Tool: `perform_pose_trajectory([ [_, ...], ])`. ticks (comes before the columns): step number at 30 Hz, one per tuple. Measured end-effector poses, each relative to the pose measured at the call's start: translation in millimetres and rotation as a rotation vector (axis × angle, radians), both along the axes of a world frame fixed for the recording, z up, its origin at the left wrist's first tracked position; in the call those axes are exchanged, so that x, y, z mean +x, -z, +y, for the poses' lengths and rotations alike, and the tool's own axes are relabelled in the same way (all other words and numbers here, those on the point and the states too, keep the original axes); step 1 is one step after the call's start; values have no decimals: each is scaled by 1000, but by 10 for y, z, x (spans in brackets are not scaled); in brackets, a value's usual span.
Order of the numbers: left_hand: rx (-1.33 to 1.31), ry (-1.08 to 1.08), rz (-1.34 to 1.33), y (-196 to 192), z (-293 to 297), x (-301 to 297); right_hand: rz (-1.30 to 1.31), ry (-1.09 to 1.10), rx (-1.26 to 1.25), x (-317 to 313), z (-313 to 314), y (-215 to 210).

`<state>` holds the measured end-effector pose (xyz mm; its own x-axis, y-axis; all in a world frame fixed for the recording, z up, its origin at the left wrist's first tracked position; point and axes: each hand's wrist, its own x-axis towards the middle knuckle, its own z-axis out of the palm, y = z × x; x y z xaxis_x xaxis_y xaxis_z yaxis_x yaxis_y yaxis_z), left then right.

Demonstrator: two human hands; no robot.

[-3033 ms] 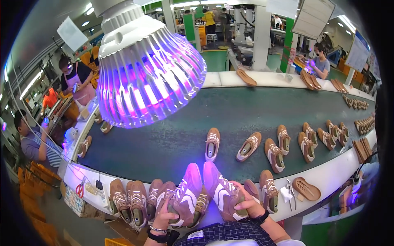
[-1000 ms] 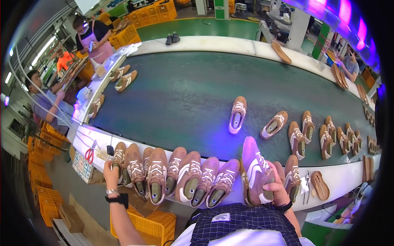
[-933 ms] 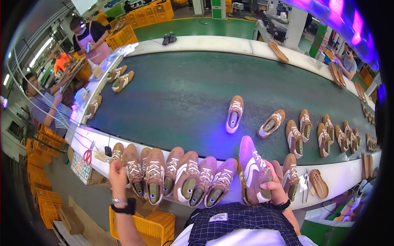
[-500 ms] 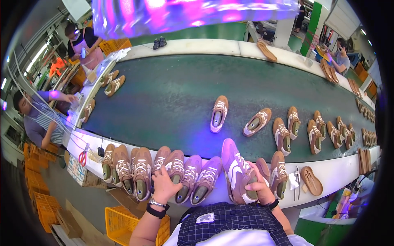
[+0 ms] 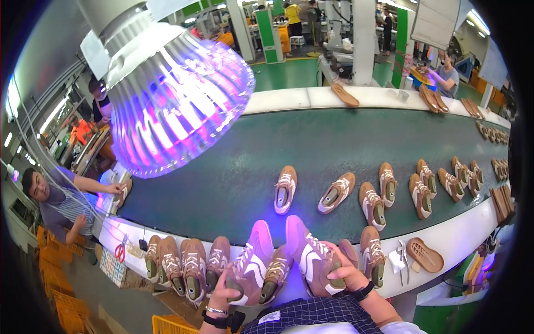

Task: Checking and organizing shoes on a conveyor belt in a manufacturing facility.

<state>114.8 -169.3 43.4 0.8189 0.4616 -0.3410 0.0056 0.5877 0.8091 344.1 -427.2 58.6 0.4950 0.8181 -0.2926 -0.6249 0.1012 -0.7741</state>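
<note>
Lamp (image 5: 178,106): ribbed, lit violet, hanging close to my camera, across the belt's left part in view.
Left hand (image 5: 225,288): near side of the belt; grip closed on the heel end of the left-held shoe (image 5: 253,266).
Right hand (image 5: 346,273): near side of the belt; grip closed round the heel of the right-held shoe (image 5: 312,263).
Shoe position: both tilted, toes just apart, overlapping the belt's near edge in view, tinted violet.
Handling note: I judge the heel holds sound, toes uncovered; I would match height and tilt, clear the toes of each other, and press lightly on the uppers.
Middle shoe (image 5: 276,273): between the held two, partly hidden, short of the belt.
Surface (image 5: 459,238): white, along the belt's near edge; carries a row of shoes (image 5: 193,267) at left, a tan sole (image 5: 424,255) at right.
Belt (image 5: 278,139): dark green; a single shoe (image 5: 286,190) lies on it, others rightward.
Co-worker (image 5: 58,200): beyond the belt's left end, striped apron.
</note>
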Motion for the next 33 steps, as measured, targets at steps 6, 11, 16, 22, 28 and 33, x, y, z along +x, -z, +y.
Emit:
perform_pose_trajectory([
  [6,-6,141,-123,295,-128,244,-28,-3,67,10,-60,-70],
  [11,1,183,-150,343,-156,353,-62,25,76,25,-173,-38],
  [16,0,188,-132,403,-176,291,-87,24,81,13,-162,-47],
  [22,-15,83,-230,98,-220,288,-152,-13,95,1,19,-218],
  [28,38,-155,-371,-398,-318,923,-178,307,242,-42,596,-126],
  [33,-353,10,-322,-8,-368,979,300,73,299,41,604,105],
])
